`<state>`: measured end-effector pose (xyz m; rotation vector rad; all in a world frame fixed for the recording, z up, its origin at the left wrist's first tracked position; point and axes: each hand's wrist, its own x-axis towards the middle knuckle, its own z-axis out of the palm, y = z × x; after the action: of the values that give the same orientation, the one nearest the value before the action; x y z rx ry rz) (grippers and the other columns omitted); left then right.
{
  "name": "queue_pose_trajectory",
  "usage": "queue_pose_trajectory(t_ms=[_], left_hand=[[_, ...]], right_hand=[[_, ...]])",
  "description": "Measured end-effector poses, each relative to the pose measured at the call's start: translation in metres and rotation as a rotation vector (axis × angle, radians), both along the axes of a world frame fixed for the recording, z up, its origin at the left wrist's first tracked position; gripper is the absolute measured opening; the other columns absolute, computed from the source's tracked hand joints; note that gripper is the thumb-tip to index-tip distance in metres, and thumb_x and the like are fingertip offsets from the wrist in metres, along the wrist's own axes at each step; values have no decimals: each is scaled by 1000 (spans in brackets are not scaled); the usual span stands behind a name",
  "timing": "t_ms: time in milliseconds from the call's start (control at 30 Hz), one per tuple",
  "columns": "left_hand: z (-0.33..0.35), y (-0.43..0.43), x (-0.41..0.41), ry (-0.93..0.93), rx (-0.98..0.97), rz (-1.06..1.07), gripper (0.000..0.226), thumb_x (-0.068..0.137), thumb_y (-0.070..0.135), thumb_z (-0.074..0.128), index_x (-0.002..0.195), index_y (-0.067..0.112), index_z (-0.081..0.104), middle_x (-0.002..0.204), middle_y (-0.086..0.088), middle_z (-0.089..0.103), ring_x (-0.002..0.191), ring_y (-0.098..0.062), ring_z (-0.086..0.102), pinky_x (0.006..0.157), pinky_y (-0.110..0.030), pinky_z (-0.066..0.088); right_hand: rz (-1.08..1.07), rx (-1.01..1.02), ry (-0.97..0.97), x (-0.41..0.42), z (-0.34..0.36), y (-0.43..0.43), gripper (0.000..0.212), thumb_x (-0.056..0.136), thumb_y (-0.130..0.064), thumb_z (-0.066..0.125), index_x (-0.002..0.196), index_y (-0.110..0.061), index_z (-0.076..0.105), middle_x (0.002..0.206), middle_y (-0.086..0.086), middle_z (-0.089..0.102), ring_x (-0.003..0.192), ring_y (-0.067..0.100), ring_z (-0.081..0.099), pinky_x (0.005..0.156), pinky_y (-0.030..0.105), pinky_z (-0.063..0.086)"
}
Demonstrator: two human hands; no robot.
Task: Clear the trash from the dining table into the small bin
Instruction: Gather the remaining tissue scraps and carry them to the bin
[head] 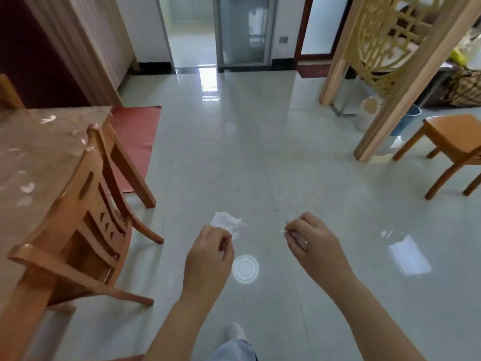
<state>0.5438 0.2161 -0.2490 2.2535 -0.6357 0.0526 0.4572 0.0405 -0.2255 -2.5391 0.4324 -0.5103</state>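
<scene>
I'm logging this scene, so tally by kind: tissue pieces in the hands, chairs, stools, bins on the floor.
Tissue pieces: 2, one in the left hand, one in the right hand
Chair: 1
Stool: 1
Blue bin: 1
Total: 5

The crumpled tissue (227,223) is white, and so is the small scrap (288,222). The surface (39,152) has a mottled beige-brown marble pattern. The chair (86,217) and stool (453,134) are orange-brown wood. The floor (260,152) is pale grey-green tile and the mat (135,136) is red. The bin (408,118) is blue, the lattice screen (377,35) golden fretwork, and the bag (466,89) brown plaid.
</scene>
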Motion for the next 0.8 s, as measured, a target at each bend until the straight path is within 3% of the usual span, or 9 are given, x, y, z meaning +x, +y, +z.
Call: queue_pose_trajectory(t_ms=[267,400,567,667,800], left_hand=[[-9,-20,139,59,8,181,13,78,-3,63,79,9,59,78,-3,54,66,-15,52,55,-20,43],[-26,-54,211,101,20,246,13,78,-1,63,79,11,59,77,0,54,65,-8,50,54,-12,37],[-15,-128,328,46,27,226,11,79,0,62,76,10,58,77,0,52,64,-14,51,57,-14,38],[5,-171,399,10,12,206,12,79,1,61,76,12,57,78,0,52,66,-15,51,58,-21,41],[15,-200,479,-12,-24,237,14,80,2,61,78,15,57,79,2,52,66,-11,52,60,-16,41]], right_hand=[[182,31,1,177,-5,-29,11,76,-2,67,72,-8,59,68,-4,45,61,14,44,55,21,34],[217,31,-5,266,-19,-67,10,77,-3,67,72,-7,60,67,0,49,62,14,44,56,21,34],[213,47,-29,376,-14,-139,10,79,-5,65,72,-8,59,67,4,52,63,22,50,54,28,40],[184,33,-53,441,0,-186,12,77,-4,66,70,-10,58,65,-2,46,60,20,48,53,24,36],[172,35,-67,530,11,-219,14,76,-4,67,69,-11,58,65,-2,47,60,19,48,53,22,32]])
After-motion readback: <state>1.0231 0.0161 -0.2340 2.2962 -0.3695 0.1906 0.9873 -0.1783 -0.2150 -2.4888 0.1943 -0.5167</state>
